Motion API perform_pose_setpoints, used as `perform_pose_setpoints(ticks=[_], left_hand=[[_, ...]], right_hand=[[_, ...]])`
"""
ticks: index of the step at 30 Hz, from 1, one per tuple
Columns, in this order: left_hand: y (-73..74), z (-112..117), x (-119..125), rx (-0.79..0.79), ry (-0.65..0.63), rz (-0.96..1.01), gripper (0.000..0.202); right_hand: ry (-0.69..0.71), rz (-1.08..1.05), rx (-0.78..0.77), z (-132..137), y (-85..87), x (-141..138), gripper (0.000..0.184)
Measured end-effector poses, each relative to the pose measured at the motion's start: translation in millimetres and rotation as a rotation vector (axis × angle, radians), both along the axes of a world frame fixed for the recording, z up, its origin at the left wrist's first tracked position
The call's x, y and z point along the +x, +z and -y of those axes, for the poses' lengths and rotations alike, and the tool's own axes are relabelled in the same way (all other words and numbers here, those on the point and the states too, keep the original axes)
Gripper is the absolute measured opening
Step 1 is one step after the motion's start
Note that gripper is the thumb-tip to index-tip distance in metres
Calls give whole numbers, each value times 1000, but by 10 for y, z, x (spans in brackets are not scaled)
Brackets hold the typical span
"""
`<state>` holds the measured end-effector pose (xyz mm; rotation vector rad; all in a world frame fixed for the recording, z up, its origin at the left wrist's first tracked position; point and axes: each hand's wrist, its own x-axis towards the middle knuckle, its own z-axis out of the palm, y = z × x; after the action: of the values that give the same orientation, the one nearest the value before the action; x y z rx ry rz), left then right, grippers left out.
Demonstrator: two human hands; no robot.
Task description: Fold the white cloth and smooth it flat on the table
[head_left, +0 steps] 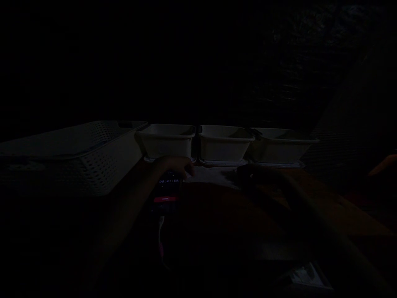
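The scene is very dark. A thin pale sheet (211,176), cloth or paper, lies on the wooden table in front of the bins. My left hand (178,164) reaches over the top of a phone (167,190), its fingers curled down and closed on the sheet's left end. At the sheet's right end is my right hand (251,171), a dark silhouette with a small bright spot on it. Shadow hides its fingers. The phone displays a timer reading 00:41:59 and a red button.
Three white bins (167,142) stand in a row behind the sheet. A large perforated white basket (102,174) is at left. A cable (160,240) runs from the phone. A shiny flat packet (308,275) lies at lower right. Another person's hand (383,165) shows at far right.
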<state>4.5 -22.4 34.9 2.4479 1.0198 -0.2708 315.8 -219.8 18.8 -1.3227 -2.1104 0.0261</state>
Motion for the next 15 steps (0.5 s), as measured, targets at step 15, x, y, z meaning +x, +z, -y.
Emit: perform_pose_setpoints(ticks=[15], left_hand=[[-16, -7, -1, 2, 1, 26, 41]], right_hand=[[-122, 144, -146, -1199, 112, -89, 29]])
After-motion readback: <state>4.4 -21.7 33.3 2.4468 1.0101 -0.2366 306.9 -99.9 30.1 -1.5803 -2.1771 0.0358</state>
